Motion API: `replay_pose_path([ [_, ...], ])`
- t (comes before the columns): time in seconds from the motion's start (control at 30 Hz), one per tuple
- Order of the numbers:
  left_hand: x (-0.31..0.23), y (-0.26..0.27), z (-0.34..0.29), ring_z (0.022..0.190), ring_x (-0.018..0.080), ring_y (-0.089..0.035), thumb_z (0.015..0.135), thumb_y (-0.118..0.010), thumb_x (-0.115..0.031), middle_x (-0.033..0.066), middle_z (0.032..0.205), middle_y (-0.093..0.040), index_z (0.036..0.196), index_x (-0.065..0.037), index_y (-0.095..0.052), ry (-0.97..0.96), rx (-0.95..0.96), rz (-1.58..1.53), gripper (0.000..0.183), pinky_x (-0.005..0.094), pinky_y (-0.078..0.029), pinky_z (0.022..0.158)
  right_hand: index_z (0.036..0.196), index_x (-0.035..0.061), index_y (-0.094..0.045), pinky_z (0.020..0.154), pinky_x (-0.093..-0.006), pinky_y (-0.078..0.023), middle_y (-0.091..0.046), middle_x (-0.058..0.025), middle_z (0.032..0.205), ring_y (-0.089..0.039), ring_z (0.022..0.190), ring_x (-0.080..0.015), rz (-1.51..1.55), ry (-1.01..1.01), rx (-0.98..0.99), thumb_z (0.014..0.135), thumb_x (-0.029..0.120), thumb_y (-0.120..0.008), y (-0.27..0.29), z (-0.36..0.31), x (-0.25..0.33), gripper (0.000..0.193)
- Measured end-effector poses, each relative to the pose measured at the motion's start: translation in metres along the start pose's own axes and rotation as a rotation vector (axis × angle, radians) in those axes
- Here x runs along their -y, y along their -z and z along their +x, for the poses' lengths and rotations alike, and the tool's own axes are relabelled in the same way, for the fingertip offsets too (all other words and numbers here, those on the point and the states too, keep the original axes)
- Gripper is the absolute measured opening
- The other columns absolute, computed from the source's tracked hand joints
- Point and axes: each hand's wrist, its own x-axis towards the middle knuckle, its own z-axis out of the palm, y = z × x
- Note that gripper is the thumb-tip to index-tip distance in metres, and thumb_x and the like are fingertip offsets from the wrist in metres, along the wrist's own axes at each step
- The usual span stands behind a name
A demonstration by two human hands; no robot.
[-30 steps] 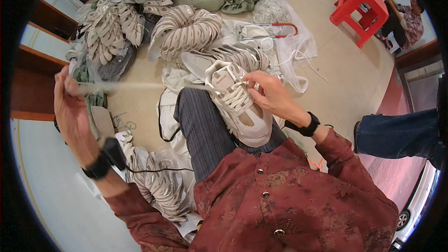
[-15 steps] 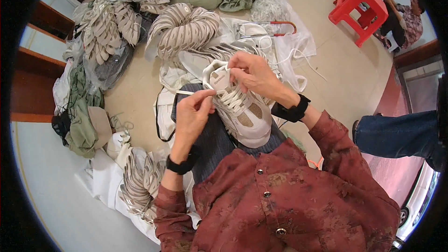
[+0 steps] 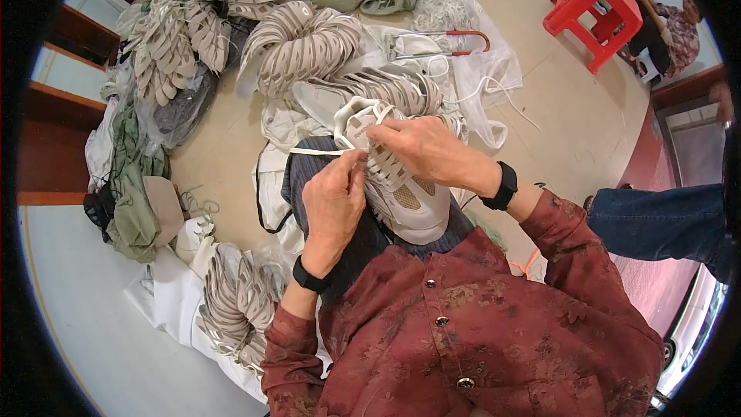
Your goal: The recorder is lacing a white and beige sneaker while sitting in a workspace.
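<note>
A beige and white sneaker [image 3: 417, 220] rests on my lap, toe toward me, with pale laces across its front. My left hand [image 3: 334, 205] is closed beside the sneaker's left side, thumb and forefinger pinching a white shoelace [image 3: 315, 152] whose loose end sticks out to the left. Over the upper lacing, my right hand [image 3: 432, 153] is closed too, its fingertips pinched on lace by the tongue [image 3: 360, 131]. The right hand covers part of the lacing and eyelets. Dark bands circle both wrists.
Fanned rows of beige shoe uppers [image 3: 305, 50] lie beyond the sneaker, with more [image 3: 235, 297] at lower left. A red-handled metal frame [image 3: 471, 35] rests on plastic bags. At far right are a red stool [image 3: 594, 15], a seated person and another person's jeans-clad leg [image 3: 656, 220].
My right hand has come down from the sneaker's collar onto the upper lacing. My left hand has shifted right, closer to the sneaker, still pinching the shoelace.
</note>
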Motion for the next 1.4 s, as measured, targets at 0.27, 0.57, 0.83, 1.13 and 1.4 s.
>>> replay_pose_path([
  [0.27,-0.007,-0.001,-0.002,0.067,0.0324,-0.067,0.089,-0.06,-0.013,0.0125,0.076,-0.069,0.111,-0.011,-0.063,-0.039,0.063,0.24,0.022,0.0433,-0.05,0.057,0.116,0.0039,-0.053,0.056,-0.0426,-0.05,-0.062,-0.0121,0.096,-0.065,0.073,-0.0341,-0.234,-0.025,0.054,0.08,0.003,-0.061,-0.006,-0.002,0.023,0.037],
  [0.57,-0.012,-0.002,0.008,0.059,0.0386,-0.064,0.092,-0.058,-0.018,0.0205,0.064,-0.062,0.1,-0.006,-0.059,-0.054,0.161,0.358,0.015,0.0474,-0.05,0.056,0.113,0.0035,-0.059,0.057,-0.0389,-0.049,-0.064,-0.0123,0.082,-0.067,0.071,-0.0298,-0.108,-0.052,0.024,0.079,0.003,-0.061,-0.017,0.011,-0.001,0.034],
  [0.83,-0.006,-0.007,0.012,0.066,0.0387,-0.066,0.092,-0.059,-0.02,0.0211,0.068,-0.065,0.096,-0.002,-0.061,0.035,0.181,0.27,0.018,0.0464,-0.051,0.06,0.108,0.003,-0.065,0.052,-0.0205,-0.038,-0.058,0.0029,0.078,-0.049,0.062,-0.0037,1.093,-0.564,0.133,0.086,0.007,-0.066,0.005,0.003,-0.008,0.022],
  [1.13,0.0,-0.014,0.017,0.049,0.0086,-0.054,0.092,-0.06,-0.013,0.0029,0.058,-0.058,0.089,-0.001,-0.058,0.408,0.293,-0.391,0.012,0.0239,-0.04,0.046,0.112,0.0023,-0.063,0.052,-0.0171,-0.035,-0.057,0.0034,0.079,-0.048,0.063,-0.0016,1.398,-0.509,-0.183,0.09,0.007,-0.064,0.079,-0.035,0.024,0.022],
  [1.4,-0.002,-0.015,0.017,0.051,0.0032,-0.048,0.092,-0.061,-0.012,-0.0023,0.06,-0.058,0.089,-0.003,-0.06,0.527,0.255,-0.587,0.01,0.0188,-0.035,0.048,0.118,0.0029,-0.057,0.07,-0.0252,-0.043,-0.054,-0.0024,0.083,-0.046,0.058,-0.0093,1.56,-0.011,-0.533,0.097,0.01,-0.048,0.169,-0.079,0.019,0.024],
])
